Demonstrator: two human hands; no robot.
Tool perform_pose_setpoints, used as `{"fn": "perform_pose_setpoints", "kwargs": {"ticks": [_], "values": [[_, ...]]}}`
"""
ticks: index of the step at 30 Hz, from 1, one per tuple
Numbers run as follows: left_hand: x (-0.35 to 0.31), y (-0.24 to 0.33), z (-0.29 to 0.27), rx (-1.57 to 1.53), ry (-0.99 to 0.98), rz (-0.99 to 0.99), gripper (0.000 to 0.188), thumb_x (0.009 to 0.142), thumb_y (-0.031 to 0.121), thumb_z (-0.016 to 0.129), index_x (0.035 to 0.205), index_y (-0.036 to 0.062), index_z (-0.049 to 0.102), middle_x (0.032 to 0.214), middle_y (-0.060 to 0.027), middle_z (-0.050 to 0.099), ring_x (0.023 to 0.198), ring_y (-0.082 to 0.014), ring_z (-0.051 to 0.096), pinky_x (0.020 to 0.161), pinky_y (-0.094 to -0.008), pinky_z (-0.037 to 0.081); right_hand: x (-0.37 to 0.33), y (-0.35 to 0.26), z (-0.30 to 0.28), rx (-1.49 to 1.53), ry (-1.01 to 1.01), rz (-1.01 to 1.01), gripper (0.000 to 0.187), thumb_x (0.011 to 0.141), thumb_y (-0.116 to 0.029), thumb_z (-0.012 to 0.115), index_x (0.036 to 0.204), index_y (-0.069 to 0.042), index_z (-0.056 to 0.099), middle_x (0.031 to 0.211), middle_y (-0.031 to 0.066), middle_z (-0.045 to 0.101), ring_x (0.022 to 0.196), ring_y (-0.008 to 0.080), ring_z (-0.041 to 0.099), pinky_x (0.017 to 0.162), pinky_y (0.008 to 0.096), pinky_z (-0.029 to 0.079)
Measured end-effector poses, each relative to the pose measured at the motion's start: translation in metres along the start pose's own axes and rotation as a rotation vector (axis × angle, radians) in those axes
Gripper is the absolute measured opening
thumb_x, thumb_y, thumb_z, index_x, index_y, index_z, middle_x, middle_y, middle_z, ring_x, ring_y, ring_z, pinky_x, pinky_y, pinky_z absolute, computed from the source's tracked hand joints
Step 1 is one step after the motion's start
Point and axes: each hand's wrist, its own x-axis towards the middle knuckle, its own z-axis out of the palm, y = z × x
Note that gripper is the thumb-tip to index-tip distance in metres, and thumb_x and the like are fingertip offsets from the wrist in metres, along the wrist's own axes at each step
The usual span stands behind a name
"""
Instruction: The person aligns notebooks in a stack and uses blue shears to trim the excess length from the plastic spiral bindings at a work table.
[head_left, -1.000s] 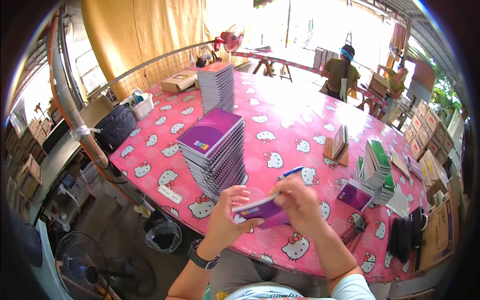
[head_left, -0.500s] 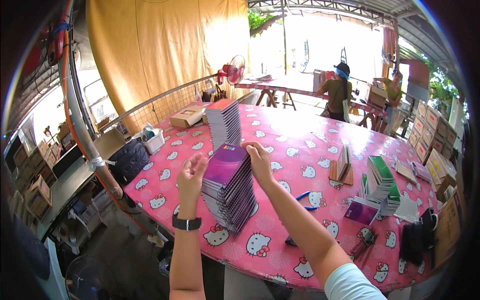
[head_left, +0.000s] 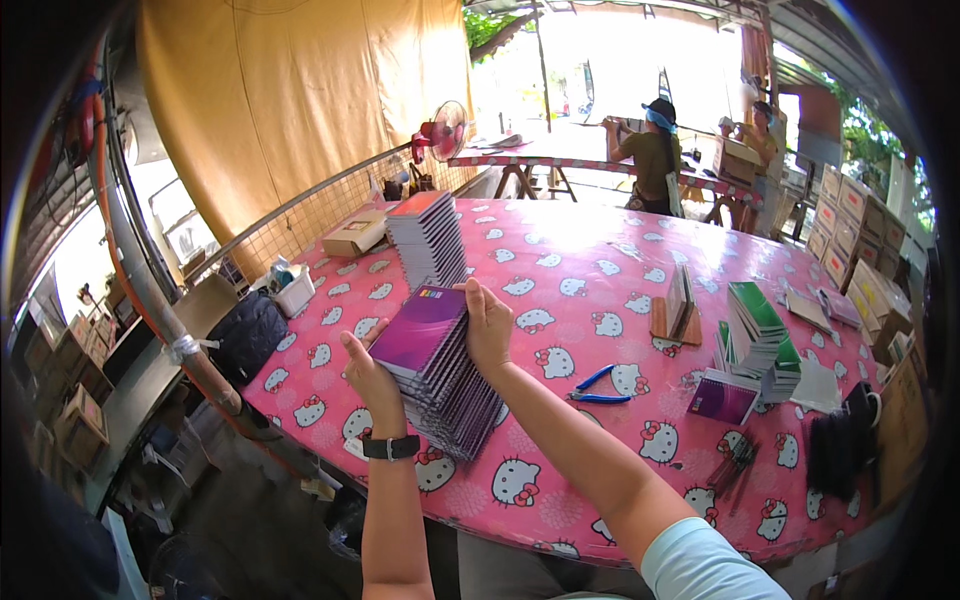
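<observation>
A tall stack of purple-covered spiral notebooks (head_left: 425,335) stands in front of me, black coils facing right and toward me. Its upper part sits shifted left of the lower part. My left hand (head_left: 372,375) presses against the left side of the upper notebooks, thumb raised and fingers partly hidden behind them. At their far right corner, my right hand (head_left: 487,325) grips with fingers curled along the coil side. Close behind rises another stack of notebooks with an orange-red cover (head_left: 425,215) on top.
Blue-handled pliers (head_left: 600,387) lie right of the stack on the pink patterned tablecloth (head_left: 560,440). Farther right are green notebooks (head_left: 757,310), a purple notebook (head_left: 722,398), loose dark coils (head_left: 735,465) and a wooden stand (head_left: 672,322). Two people work at a far table beside cardboard boxes (head_left: 850,220).
My left hand has come in from the near left corner to the notebooks' side. The upper notebooks have slid left over the lower ones, and the view has shifted slightly.
</observation>
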Motion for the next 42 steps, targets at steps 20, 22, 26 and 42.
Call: {"fn": "perform_pose_setpoints", "kwargs": {"ticks": [20,22,26,42], "values": [[-0.090,0.026,-0.046,-0.043,0.066,0.683,0.044,0.099,0.033,0.032,0.118,-0.0007,0.052,0.130,-0.0175,0.050,0.122,-0.0282,0.045,0.102,-0.0423,0.034,-0.074,-0.017,-0.314,-0.525,-0.089,0.255,0.015,0.085,-0.013,0.064,0.093,-0.002,0.070,0.080,0.0070,0.068,0.073,0.0090,0.062,0.062,0.0247,0.050],[-0.117,0.018,-0.052,-0.042,-0.108,0.823,0.036,0.098,0.030,0.033,0.104,-0.0002,0.052,0.118,-0.0177,0.054,0.114,-0.0299,0.048,0.100,-0.0454,0.035,-0.088,-0.036,-0.383,-0.773,0.179,0.189,0.013,0.084,-0.010,0.064,0.091,-0.002,0.070,0.079,0.0070,0.068,0.073,0.0122,0.063,0.063,0.0267,0.050],[-0.195,0.023,-0.015,-0.058,-0.444,0.553,0.016,0.093,0.022,0.047,0.091,0.0073,0.053,0.106,-0.0125,0.052,0.106,-0.0272,0.049,0.095,-0.0451,0.038,-0.066,-0.044,-0.428,-1.256,0.042,-0.092,0.016,0.079,-0.010,0.068,0.093,-0.004,0.070,0.088,0.0050,0.068,0.086,0.0225,0.061,0.076,0.0358,0.049],[-0.251,0.037,0.011,0.028,-0.594,0.316,0.051,0.075,0.020,0.077,0.116,0.0046,0.051,0.126,-0.0128,0.045,0.114,-0.0222,0.044,0.097,-0.0405,0.035,-0.045,-0.072,-0.403,-1.085,-0.247,-0.173,0.011,0.072,-0.012,0.069,0.082,-0.010,0.064,0.079,0.0099,0.062,0.080,0.0302,0.061,0.070,0.0406,0.049]]}}
